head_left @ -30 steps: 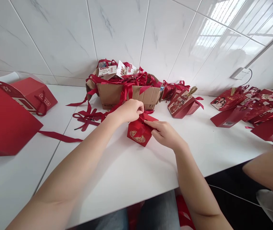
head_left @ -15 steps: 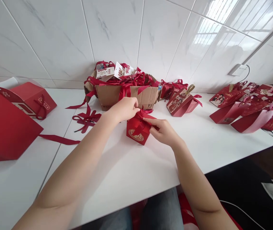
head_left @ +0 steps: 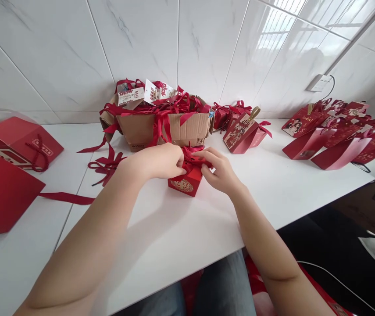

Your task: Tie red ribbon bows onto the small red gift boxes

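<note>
Head view: marbled wall tiles (head_left: 207,39) rise beyond the grip, with a white table (head_left: 174,237) beneath, its tabletop running from the grip to the near edge. Red boxes (head_left: 3,193) stand well left, clustered gift boxes (head_left: 341,149) well right; a ribbon-filled carton (head_left: 187,129) stands in the way just behind. Between left hand (head_left: 161,160) and right hand (head_left: 222,174) sits a small red box (head_left: 183,185); right fingertips pinch its ribbon (head_left: 193,154) narrowly, while I cannot tell whether the curled left fingers hold it.
</note>
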Demonstrator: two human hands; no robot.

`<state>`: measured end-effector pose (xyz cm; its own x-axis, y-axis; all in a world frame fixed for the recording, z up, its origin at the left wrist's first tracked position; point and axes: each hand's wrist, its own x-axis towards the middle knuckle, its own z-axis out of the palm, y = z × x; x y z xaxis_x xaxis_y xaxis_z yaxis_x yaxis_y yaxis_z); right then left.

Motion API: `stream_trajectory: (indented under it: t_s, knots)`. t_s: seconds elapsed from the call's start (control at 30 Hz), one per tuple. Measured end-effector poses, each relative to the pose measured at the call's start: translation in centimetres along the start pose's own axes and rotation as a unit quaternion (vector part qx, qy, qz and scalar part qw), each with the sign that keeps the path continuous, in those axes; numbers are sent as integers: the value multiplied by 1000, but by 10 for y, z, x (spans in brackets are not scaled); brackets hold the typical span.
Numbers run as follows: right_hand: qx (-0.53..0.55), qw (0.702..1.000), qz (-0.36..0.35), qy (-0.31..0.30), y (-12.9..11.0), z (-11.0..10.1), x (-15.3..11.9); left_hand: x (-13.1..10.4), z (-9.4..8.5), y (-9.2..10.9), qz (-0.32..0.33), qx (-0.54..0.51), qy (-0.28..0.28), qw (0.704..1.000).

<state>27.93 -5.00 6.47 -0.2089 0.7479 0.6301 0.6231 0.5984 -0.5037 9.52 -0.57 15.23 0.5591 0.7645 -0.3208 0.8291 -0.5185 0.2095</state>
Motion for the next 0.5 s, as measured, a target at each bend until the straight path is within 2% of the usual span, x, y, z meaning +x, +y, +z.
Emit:
stream_trajectory:
  t_s: [0.1, 0.2, 0.3, 0.4, 0.5]
  knots:
    - [-4, 999, 17, -27, -1, -1, 0, -1, 1, 2, -8, -5, -12, 1000]
    - [43, 998, 24, -39, 1, -8, 0, -4, 1, 2, -51, 8, -29, 998]
    - [92, 995, 44, 18, 3, -14, 1, -7, -3, -6, -83, 22, -41, 995]
    - [81, 991, 56, 88, 2, -13, 2, -11, -8, -14, -84, 13, -36, 996]
    - [49, 998, 13, 48, -1, -6, 2, -14, -10, -13, -103, -12, -38, 994]
